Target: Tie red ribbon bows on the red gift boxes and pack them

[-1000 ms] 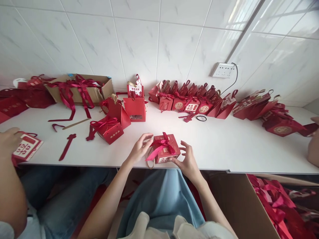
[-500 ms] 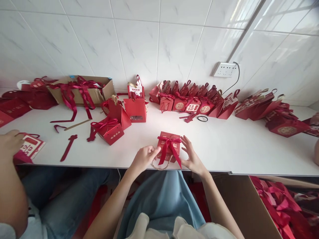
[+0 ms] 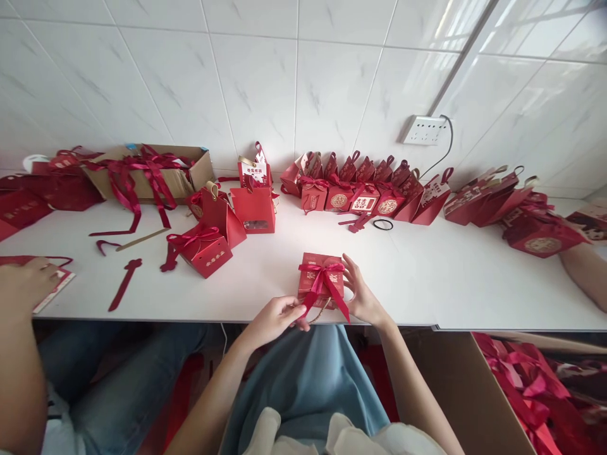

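Note:
A red gift box (image 3: 309, 264) with gold lettering stands on the white table right in front of me. Tied across it is a dark red ribbon bow (image 3: 323, 275) whose two tails hang toward the front edge. My left hand (image 3: 277, 321) is closed at the lower left, pinching the left tail between thumb and fingers. A twisted cord handle (image 3: 320, 311) loops out below the box, partly hidden by that hand. Curved around the box's right side, my right hand (image 3: 362, 296) grips it with fingers near the top corner and thumb lower down.
Red boxes (image 3: 206, 253) stand left of centre, with loose ribbon strips (image 3: 125, 284) beside them. A carton (image 3: 196, 169) of ribbons and rows of finished boxes (image 3: 339, 199) line the wall. Co-workers' hands (image 3: 29, 284) work at both sides. A ribbon-filled carton (image 3: 450, 379) sits below, right.
My left hand has moved down and now pinches the left ribbon tail. My right hand has closed in against the box. At left, a co-worker's hand has shifted over a box.

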The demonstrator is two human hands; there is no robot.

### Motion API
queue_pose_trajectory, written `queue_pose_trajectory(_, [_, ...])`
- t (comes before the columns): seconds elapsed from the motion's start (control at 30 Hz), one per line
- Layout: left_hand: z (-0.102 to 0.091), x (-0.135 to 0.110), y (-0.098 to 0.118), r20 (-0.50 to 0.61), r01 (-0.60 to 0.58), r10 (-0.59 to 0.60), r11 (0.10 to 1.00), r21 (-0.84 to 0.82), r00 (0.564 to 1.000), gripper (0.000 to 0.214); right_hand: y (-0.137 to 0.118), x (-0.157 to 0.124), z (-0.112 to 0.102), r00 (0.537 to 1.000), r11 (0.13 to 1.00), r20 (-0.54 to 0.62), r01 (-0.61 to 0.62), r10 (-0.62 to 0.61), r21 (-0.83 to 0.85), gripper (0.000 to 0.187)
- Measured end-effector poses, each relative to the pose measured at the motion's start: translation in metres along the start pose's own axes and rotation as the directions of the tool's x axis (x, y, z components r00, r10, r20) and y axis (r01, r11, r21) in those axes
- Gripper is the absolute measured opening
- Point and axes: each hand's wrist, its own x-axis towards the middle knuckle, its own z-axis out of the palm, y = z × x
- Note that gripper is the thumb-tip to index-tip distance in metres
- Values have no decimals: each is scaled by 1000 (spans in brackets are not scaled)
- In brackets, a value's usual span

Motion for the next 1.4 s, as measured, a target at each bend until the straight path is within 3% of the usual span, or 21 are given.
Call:
queue_pose_trajectory(0.07, [-19,-7,3,77,60,-74,985,161,994,30,-3,-2,-1,1000,1000,-12,4,-4,8,99])
queue_pose_trajectory(0.13, [-36,-13,12,11,70,-76,953,296,997,28,-8,-5,-2,1000,1000,-23,14,-14,2,98])
queue_pose_trajectory(0.2, [-44,-15,24,-196,18,57,933,360,979,26,-15,-8,-2,999,999,-30,32,-32,-12,100])
queue_pose_trajectory(0.27, [-42,-13,37,-332,-97,234,919,381,914,24,-25,-10,-1,998,998,-39,48,-49,-29,102])
queue_pose_trajectory(0.33, [-34,-10,49,-315,-224,362,890,398,877,24,-35,-13,-1,997,997,-44,63,-65,-54,104])
queue_pose_trajectory(0.4, [-26,-8,58,-228,-302,422,855,422,877,24,-46,-15,-1,995,993,-46,80,-84,-86,104])
queue_pose_trajectory(0.5, [-20,-9,66,-189,-309,413,855,416,891,22,-59,-17,-4,991,985,-49,114,-121,-132,101])
queue_pose_trajectory(0.63, [-17,-14,69,-286,-229,322,921,316,903,19,-72,-21,-6,987,974,-28,154,-161,-167,100])
queue_pose_trajectory(0.77, [-10,-22,71,-300,-178,257,947,266,919,29,-79,-23,-7,982,964,-23,182,-190,-191,98])
queue_pose_trajectory(0.87, [0,-26,72,-359,-180,279,941,285,891,32,-81,-24,-6,979,959,-23,194,-203,-204,97])
queue_pose_trajectory(0.93, [7,-28,73,-429,-202,341,919,337,836,28,-82,-24,-6,980,960,-23,190,-199,-204,97])
queue_pose_trajectory(1.03, [19,-32,76,-470,-288,536,816,501,701,18,-83,-25,-5,979,961,-27,193,-202,-198,96])
queue_pose_trajectory(1.17, [39,-36,80,-267,-416,802,525,742,534,7,-84,-27,-4,974,956,-58,201,-218,-215,95])
queue_pose_trajectory(1.27, [52,-35,81,-95,-440,891,308,843,444,15,-86,-30,-5,967,950,-86,214,-239,-229,91])
queue_pose_trajectory(1.4, [60,-32,83,-32,-453,952,175,874,305,13,-88,-34,-6,951,943,-113,263,-290,-204,92])
